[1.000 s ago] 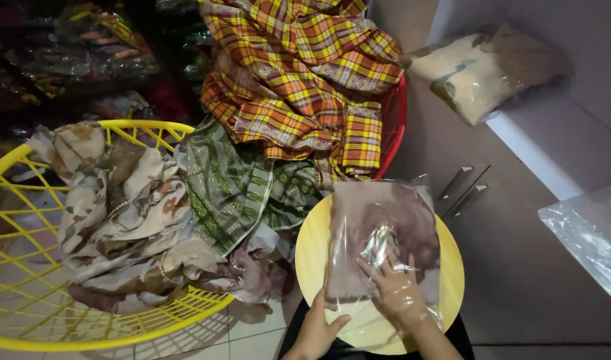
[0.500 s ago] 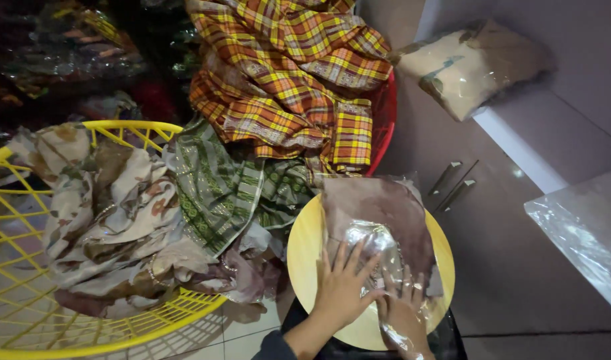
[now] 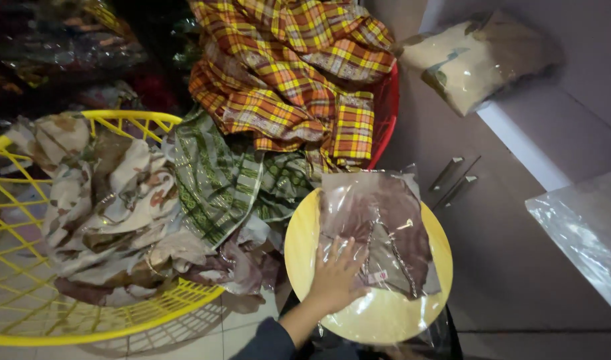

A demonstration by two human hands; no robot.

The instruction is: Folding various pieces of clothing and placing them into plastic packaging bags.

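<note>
my left hand (image 3: 335, 277) lay flat, fingers spread, palm down on the near-left part of the clear plastic bag (image 3: 379, 230) with a folded brownish cloth inside. not gripping anything, just pressing. my right hand wasn't in view, so can't tell what it was doing. the bag sat on the round yellow stool top (image 3: 379, 320), its far edge hanging a bit past the rim toward the plaid cloth (image 3: 285, 73) in the red basket (image 3: 387, 113). left of the stool, a green patterned cloth (image 3: 215, 183) and a floral cloth (image 3: 102, 200) spilled over the yellow basket (image 3: 119, 320). far right, another bagged cloth (image 3: 469, 57) lay on a ledge, and an empty-looking plastic sheet (image 3: 582, 233) sat at the right edge.

to do this well, i judged: keep the palm flat and sweep from the closed end toward the opening so air gets out, not trapped. press evenly, the film was slick and wrinkled and could slide on the smooth top. keep the bag centred on the stool so it didn't tip off the far rim.
</note>
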